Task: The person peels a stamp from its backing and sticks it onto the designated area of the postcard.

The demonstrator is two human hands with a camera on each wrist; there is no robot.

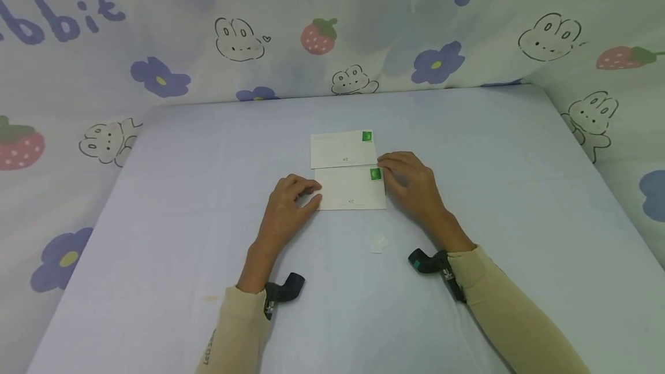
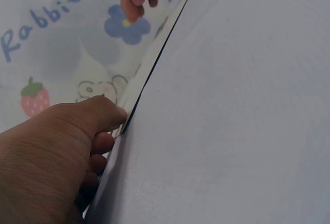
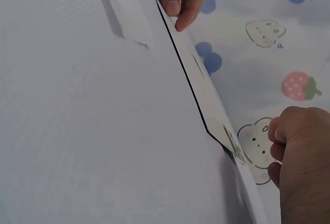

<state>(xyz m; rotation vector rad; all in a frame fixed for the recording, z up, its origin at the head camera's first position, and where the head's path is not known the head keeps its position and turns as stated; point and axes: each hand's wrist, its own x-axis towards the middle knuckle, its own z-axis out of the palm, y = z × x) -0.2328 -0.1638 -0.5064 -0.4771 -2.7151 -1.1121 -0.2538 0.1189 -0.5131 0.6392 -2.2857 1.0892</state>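
Two white postcards, each with a green stamp at its upper right corner, lie one behind the other on the table. My left hand [image 1: 288, 204] touches the left edge of the nearer postcard [image 1: 348, 192], thumb and forefinger slightly apart at that edge. At the right, my right hand [image 1: 413, 183] has its fingertips by the place where the two cards meet, close to the corner of the farther postcard [image 1: 337, 149]. In the right wrist view the nearer card [image 3: 203, 100] is seen at a low angle, a dark line along its front edge.
A small translucent scrap [image 1: 379, 242] lies on the white tablecloth [image 1: 182, 235] in front of the cards. Behind and beside the table hangs a curtain [image 1: 291, 68] printed with rabbits, strawberries and flowers. Each wrist wears a black camera mount [image 1: 284, 290].
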